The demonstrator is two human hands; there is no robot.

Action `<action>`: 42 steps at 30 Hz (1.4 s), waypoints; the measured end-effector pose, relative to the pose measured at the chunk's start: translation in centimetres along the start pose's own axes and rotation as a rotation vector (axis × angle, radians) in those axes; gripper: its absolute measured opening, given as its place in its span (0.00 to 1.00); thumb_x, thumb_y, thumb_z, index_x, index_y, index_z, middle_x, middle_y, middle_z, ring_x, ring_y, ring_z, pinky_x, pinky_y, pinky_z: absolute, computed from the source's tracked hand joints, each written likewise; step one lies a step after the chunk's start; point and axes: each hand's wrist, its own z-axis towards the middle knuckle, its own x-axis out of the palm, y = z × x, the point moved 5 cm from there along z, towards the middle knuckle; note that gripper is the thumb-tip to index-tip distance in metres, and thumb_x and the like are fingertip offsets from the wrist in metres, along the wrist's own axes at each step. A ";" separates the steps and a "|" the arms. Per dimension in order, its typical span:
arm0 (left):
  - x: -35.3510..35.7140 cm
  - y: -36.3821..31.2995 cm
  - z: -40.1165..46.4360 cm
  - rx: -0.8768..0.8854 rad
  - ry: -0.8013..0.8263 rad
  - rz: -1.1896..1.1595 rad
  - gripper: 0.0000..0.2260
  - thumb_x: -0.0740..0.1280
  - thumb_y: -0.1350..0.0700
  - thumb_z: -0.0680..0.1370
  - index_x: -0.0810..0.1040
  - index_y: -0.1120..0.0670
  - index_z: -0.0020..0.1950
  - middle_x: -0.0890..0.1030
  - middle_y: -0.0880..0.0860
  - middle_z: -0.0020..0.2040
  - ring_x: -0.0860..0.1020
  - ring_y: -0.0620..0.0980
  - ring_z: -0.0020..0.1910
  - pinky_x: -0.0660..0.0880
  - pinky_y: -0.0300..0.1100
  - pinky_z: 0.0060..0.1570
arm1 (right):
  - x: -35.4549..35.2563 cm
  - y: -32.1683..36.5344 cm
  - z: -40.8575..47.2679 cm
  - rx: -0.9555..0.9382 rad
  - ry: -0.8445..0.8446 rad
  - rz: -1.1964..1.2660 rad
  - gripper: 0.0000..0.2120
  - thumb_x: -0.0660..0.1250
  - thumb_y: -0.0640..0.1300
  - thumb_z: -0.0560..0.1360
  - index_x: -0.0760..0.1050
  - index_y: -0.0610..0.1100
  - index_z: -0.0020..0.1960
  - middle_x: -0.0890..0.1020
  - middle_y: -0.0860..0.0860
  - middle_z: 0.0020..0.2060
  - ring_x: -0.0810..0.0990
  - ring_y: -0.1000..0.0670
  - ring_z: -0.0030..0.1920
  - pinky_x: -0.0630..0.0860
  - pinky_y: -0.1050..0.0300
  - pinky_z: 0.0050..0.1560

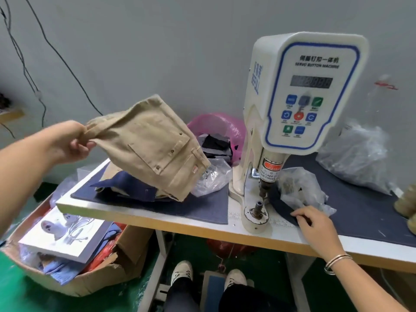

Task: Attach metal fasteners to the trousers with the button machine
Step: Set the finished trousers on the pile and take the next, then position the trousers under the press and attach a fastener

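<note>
At left of frame, the left hand [72, 143] clenches folded beige corduroy trousers [146, 147] aloft, seemingly setting them aside; at lower right, the right hand [315, 224] pinches dark navy fabric [281, 204] beside the white button machine [299, 97].

Trousers [148, 145]: small tan pair, folded, held up in the air over the left part of the table, hanging tilted from one bunched corner. Flap pocket faces the camera; three small dark metal fasteners [172, 151] show along the flap edge. Lower end hangs just over a pile of navy and tan pieces.

Button machine [299, 104]: cream body, upright on the table, blue-edged control panel with dim display and coloured keys, marked "SERVO BUTTON MACHINE". Red-labelled punch head sits above a round lower die [258, 209]; nothing lies between them.
</note>
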 end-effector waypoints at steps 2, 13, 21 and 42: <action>1.4 2.7 0.6 -0.089 -0.033 0.166 0.08 0.53 0.65 0.79 0.72 0.60 0.51 0.74 0.55 0.42 0.78 0.48 0.22 0.70 0.32 0.25 | 0.1 0.2 -0.1 -0.003 -0.007 -0.016 0.13 0.66 0.37 0.75 0.77 0.56 0.42 0.78 0.61 0.40 0.76 0.60 0.42 0.68 0.66 0.38; 17.0 11.4 -4.7 0.751 0.193 1.172 0.37 0.60 0.28 0.69 0.65 0.48 0.72 0.63 0.51 0.74 0.63 0.51 0.71 0.58 0.57 0.71 | 0.3 8.3 -3.8 -0.316 -0.054 0.111 0.08 0.65 0.38 0.73 0.77 0.51 0.45 0.76 0.58 0.42 0.74 0.61 0.47 0.72 0.67 0.48; 16.7 11.2 -2.7 0.657 0.148 0.706 0.23 0.60 0.48 0.69 0.76 0.52 0.62 0.79 0.55 0.53 0.76 0.57 0.51 0.69 0.45 0.46 | 6.9 19.1 -2.4 -0.508 0.230 0.317 0.08 0.63 0.39 0.75 0.80 0.44 0.48 0.78 0.54 0.42 0.75 0.58 0.46 0.73 0.63 0.48; 12.3 13.8 -0.1 0.546 -0.238 0.211 0.30 0.51 0.52 0.69 0.74 0.65 0.65 0.77 0.65 0.60 0.73 0.58 0.53 0.68 0.43 0.52 | 17.6 20.8 11.9 -0.285 0.364 -0.800 0.13 0.63 0.42 0.76 0.76 0.42 0.59 0.78 0.45 0.58 0.71 0.43 0.63 0.67 0.51 0.60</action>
